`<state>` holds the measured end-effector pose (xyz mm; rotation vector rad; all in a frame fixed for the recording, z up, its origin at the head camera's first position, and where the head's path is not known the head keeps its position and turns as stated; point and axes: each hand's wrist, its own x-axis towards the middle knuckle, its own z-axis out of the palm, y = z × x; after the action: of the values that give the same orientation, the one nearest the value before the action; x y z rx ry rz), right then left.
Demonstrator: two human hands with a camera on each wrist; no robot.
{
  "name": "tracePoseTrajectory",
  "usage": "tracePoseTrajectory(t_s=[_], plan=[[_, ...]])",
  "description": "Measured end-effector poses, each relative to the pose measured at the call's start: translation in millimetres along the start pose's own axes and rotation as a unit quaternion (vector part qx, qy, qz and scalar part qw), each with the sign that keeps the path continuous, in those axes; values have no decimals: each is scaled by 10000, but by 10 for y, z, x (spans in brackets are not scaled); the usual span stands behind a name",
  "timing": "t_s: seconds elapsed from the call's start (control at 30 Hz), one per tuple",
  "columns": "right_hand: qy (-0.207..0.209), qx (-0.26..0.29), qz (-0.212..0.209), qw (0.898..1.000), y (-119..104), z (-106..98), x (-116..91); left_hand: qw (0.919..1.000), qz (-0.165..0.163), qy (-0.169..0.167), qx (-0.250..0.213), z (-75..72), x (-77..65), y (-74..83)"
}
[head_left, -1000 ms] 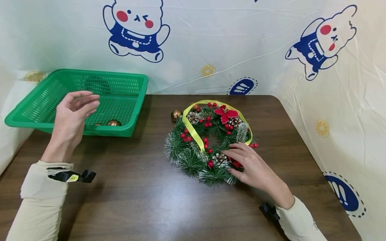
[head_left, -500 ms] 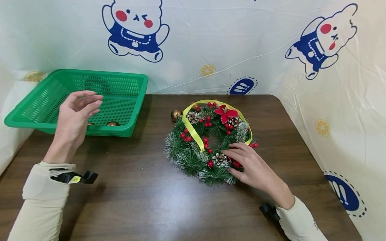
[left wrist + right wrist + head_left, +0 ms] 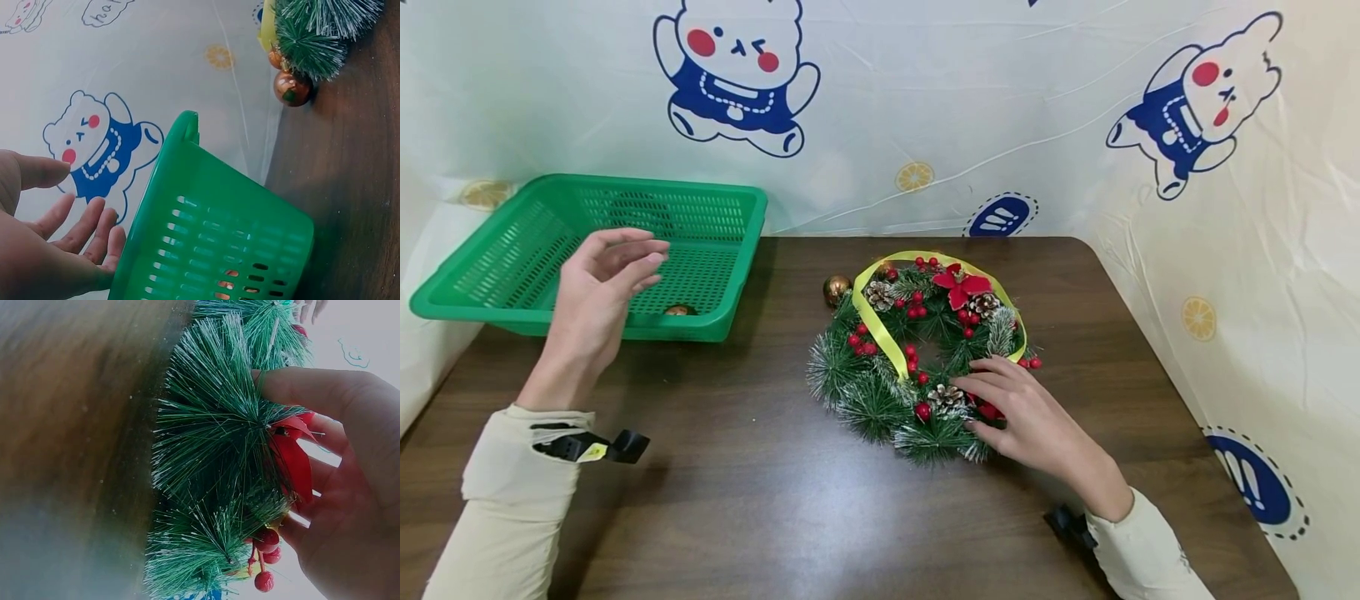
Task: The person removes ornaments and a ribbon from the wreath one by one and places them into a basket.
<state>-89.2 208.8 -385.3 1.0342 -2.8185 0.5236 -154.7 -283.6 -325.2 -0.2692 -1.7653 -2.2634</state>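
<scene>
My left hand (image 3: 597, 296) hovers over the front rim of a green plastic basket (image 3: 715, 327), fingers loosely bent, with nothing held. In the left wrist view its fingers (image 3: 78, 228) are spread above the basket's edge. Inside the basket a copper-coloured ball ornament (image 3: 681, 309) shows near the front wall. A Christmas wreath (image 3: 872, 408) with red berries, pinecones and a yellow ribbon (image 3: 882, 333) lies on the table. My right hand (image 3: 1030, 421) rests on its near right side. In the right wrist view the thumb touches green needles, with the fingers beyond a red fabric flower (image 3: 294, 462).
A copper ball ornament (image 3: 836, 290) lies at the wreath's back left, and part of another shows behind the ribbon. Behind the brown wooden table (image 3: 760, 500) hangs a pale curtain (image 3: 865, 92) with cartoon prints, which also runs along the right side.
My left hand has drifted slightly to the right over the basket and now hides one of the balls inside. The right hand and the wreath have stayed put.
</scene>
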Motion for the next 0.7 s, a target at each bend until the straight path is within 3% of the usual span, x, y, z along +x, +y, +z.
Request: tracePoseTrajectory(t_s=[0.4, 0.7], plan=[[-18, 17, 28, 10000, -5, -3, 2, 9998, 5, -138, 172, 77, -16, 13], [19, 2, -28, 10000, -16, 0, 8, 9976, 41, -241, 649, 154, -30, 2]])
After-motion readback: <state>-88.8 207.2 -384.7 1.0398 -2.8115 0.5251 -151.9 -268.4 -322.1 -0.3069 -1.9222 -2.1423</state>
